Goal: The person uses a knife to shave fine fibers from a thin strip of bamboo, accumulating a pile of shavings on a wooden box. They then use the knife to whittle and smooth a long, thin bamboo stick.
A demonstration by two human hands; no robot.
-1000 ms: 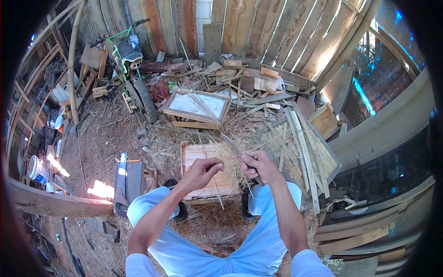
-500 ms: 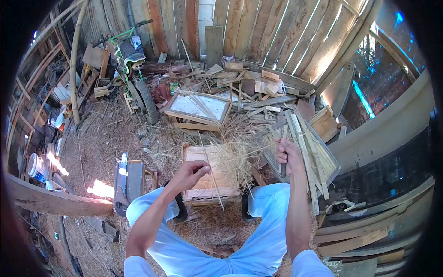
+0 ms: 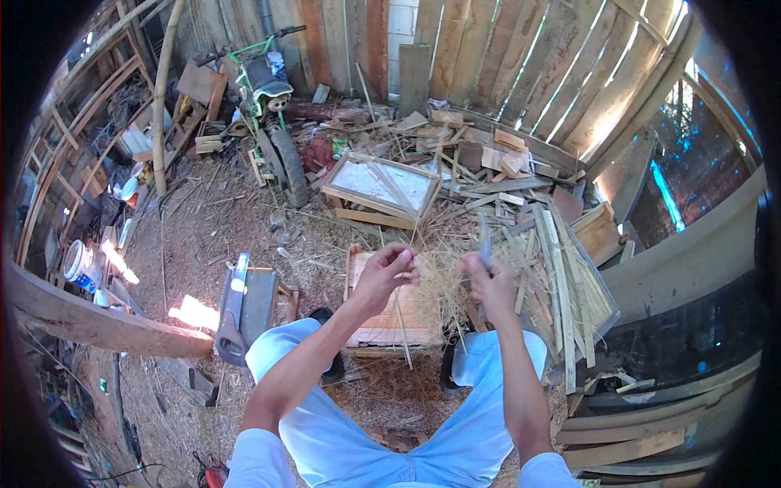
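My left hand (image 3: 386,281) is closed in a pinch above a pale wooden box (image 3: 382,335), and a thin straw-coloured strip (image 3: 416,232) rises from its fingertips. In my right hand (image 3: 493,286) a knife (image 3: 485,237) is gripped, its grey blade pointing up and away from me. Between and below the two hands lies a tangled heap of fine shavings (image 3: 446,297) covering the right part of the box. Another thin strip (image 3: 403,321) leans across the box under my left hand.
On the left a handsaw (image 3: 233,317) lies along a dark-topped stool (image 3: 259,299). Ahead are a framed white panel (image 3: 382,185), scrap wood (image 3: 488,154) and a green motorbike (image 3: 272,122). Long wooden slats (image 3: 561,281) lean at my right. Shavings cover the ground.
My hands have come closer together, and the strip no longer stretches between them. The knife blade now shows upright in my right hand. The view has shifted slightly left.
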